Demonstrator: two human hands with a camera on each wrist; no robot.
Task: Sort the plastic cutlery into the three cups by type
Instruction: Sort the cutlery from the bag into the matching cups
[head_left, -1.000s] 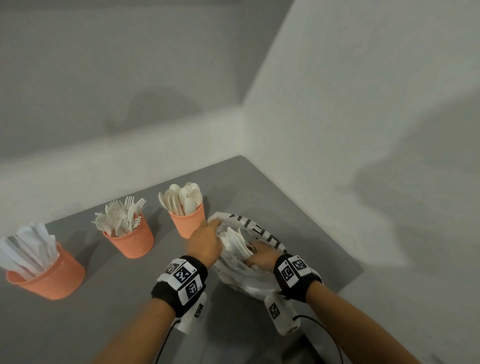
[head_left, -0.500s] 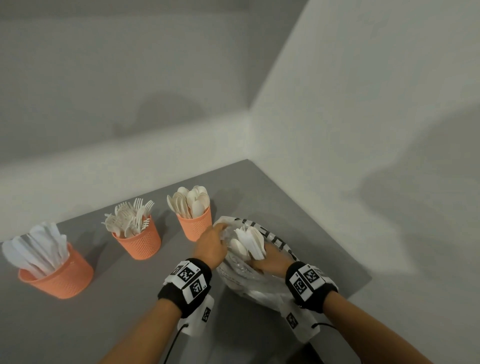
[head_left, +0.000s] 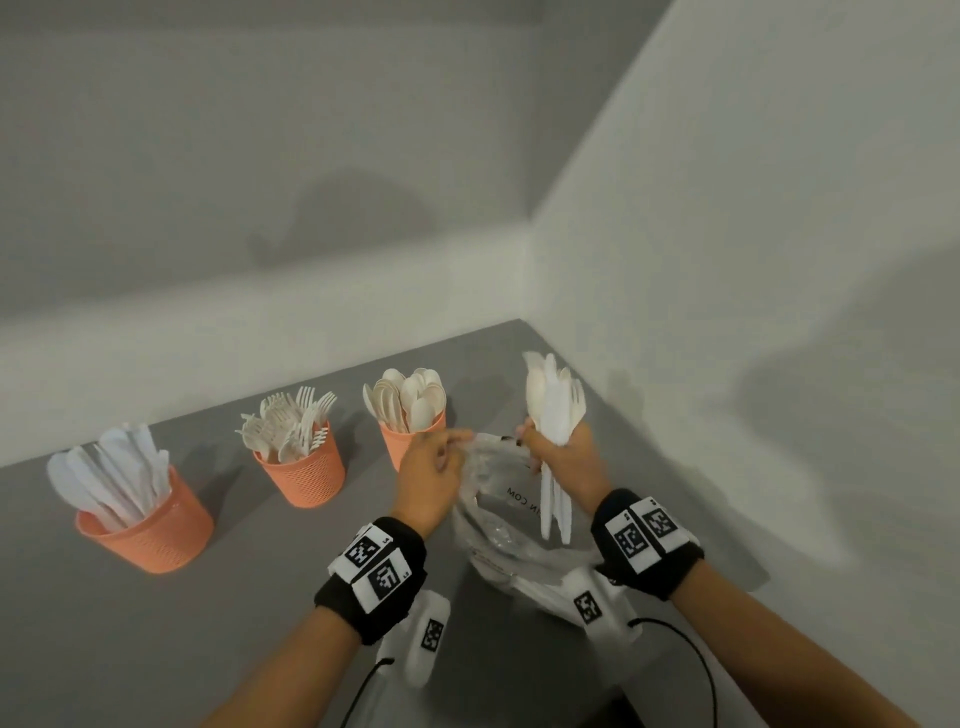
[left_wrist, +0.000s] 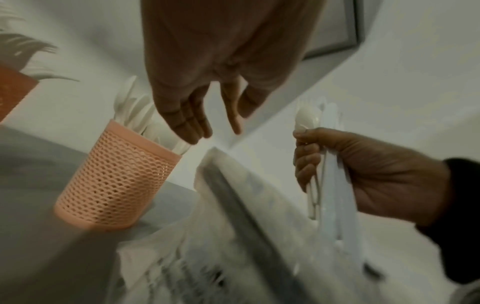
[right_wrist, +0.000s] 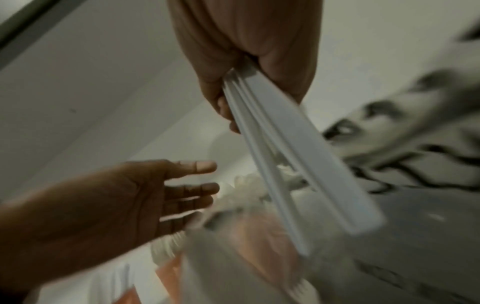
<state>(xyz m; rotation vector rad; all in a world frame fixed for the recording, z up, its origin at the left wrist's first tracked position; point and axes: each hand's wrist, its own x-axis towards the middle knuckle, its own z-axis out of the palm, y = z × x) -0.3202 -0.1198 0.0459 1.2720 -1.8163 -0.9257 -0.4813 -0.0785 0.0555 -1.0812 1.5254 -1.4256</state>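
Three orange mesh cups stand in a row on the grey table (head_left: 130, 649): the knife cup (head_left: 148, 530) at left, the fork cup (head_left: 304, 470) in the middle, the spoon cup (head_left: 402, 447) at right, seen also in the left wrist view as spoon cup (left_wrist: 116, 185). My right hand (head_left: 563, 457) grips a bundle of white cutlery (head_left: 556, 410) upright above the crumpled plastic bag (head_left: 493, 525). The bundle (right_wrist: 298, 154) holds knives and at least one spoon. My left hand (head_left: 441, 457) hovers with straight fingers between the spoon cup and the bag, holding nothing.
White walls meet in a corner just behind and to the right of the bag. The table's right edge runs close to my right arm. Black cables hang from both wrist cameras. Bare grey tabletop lies in front of the cups.
My right hand has lifted the cutlery bundle up out of the bag. My left hand has let go of the bag's rim and spread its fingers.
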